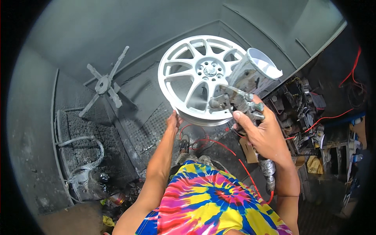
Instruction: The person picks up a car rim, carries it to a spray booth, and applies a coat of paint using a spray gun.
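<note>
A white multi-spoke wheel rim (188, 96) is raised in front of me, its face turned up toward me. My left hand (173, 120) grips its near left edge from below, with the fingers partly hidden behind the barrel. In my right hand (264, 131) is a paint-smeared spray gun (235, 100), its nozzle facing the near spokes. On the gun sits a cup (248, 72) with an open top and white liquid inside, tilted to the right and covering part of the rim's right side. What supports the rim underneath is hidden.
A paint-crusted stand with crossed arms (103, 85) is at left, above a rough dark mat (92, 135) and a pale bent hose (100, 147). A red hose (231, 150) runs across the floor by my feet. Cluttered shelves (309, 113) line the right side. Grey walls (129, 35) stand behind.
</note>
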`<state>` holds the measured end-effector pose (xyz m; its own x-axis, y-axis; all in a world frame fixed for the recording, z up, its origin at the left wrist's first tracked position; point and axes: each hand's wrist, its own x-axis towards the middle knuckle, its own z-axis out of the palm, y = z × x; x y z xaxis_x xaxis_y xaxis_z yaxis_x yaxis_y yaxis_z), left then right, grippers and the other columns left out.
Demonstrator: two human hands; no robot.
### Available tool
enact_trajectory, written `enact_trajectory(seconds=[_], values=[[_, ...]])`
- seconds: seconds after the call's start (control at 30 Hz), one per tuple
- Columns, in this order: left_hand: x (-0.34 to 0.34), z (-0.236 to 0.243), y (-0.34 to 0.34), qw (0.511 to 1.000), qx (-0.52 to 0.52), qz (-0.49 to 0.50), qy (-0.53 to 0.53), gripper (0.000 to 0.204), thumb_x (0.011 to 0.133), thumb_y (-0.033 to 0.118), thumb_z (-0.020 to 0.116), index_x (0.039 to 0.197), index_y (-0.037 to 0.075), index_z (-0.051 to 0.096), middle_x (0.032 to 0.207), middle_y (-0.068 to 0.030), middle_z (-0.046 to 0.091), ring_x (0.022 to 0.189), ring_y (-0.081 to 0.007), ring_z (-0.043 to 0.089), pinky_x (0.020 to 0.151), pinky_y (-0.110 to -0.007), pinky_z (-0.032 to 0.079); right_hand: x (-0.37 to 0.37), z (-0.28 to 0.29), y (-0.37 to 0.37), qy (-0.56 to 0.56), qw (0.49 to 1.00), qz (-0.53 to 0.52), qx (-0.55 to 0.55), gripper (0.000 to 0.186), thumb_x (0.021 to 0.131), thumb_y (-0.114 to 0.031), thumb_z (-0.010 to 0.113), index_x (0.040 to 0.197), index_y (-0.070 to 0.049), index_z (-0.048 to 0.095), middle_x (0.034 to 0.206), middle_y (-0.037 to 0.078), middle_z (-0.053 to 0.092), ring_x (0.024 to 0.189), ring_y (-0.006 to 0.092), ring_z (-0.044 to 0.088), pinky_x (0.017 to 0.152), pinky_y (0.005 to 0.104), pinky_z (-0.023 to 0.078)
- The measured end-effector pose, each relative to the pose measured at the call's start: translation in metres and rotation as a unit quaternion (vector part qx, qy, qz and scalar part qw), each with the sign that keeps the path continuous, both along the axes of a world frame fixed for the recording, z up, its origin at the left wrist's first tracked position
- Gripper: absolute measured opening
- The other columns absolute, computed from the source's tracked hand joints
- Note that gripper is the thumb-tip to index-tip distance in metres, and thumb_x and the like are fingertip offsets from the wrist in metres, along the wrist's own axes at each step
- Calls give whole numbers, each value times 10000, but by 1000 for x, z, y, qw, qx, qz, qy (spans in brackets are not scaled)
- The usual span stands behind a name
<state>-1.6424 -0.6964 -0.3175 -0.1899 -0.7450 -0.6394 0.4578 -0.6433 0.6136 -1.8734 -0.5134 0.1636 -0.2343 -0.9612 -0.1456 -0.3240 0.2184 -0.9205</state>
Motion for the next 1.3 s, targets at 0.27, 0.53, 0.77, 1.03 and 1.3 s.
enact_trajectory(seconds=[0.27,0.53,0.77,1.03,1.3], values=[[-10,12,26,1000,-7,-5,-3,509,1138,346,467,1430,-68,515,1361,-258,651,1202,-384,684,1006,-517,593,24,-13,-20,41,994,45,-95,274,1009,-132,688,1179,55,582,853,226,691,733,297,672,711,407,511],[-24,18,66,997,-29,-62,27,562,1120,385,499,1435,-80,506,1360,-260,652,1220,-384,675,1048,-493,570,3,-22,-15,169,973,-49,-150,198,1039,-130,670,1162,17,623,778,52,655,705,104,590,671,296,493],[-63,25,112,983,7,-177,48,528,1125,355,425,1433,-69,493,1388,-275,629,1217,-383,661,1044,-492,549,-2,-26,-22,162,975,-54,-142,204,1044,-159,670,1146,13,627,794,42,654,727,101,594,694,297,495],[-120,22,141,924,45,-377,52,546,1131,394,426,1534,26,437,1403,-242,637,1244,-364,655,1037,-469,550,22,-12,-4,70,994,30,-77,248,1027,-151,677,1183,29,612,857,132,674,766,208,658,738,351,519],[-101,-27,135,908,81,-410,11,449,1105,319,460,1433,50,606,1310,-185,708,1141,-268,714,960,-398,592,36,-29,-6,71,990,29,-122,209,1039,-145,666,1165,14,616,801,53,652,756,92,599,715,298,499]])
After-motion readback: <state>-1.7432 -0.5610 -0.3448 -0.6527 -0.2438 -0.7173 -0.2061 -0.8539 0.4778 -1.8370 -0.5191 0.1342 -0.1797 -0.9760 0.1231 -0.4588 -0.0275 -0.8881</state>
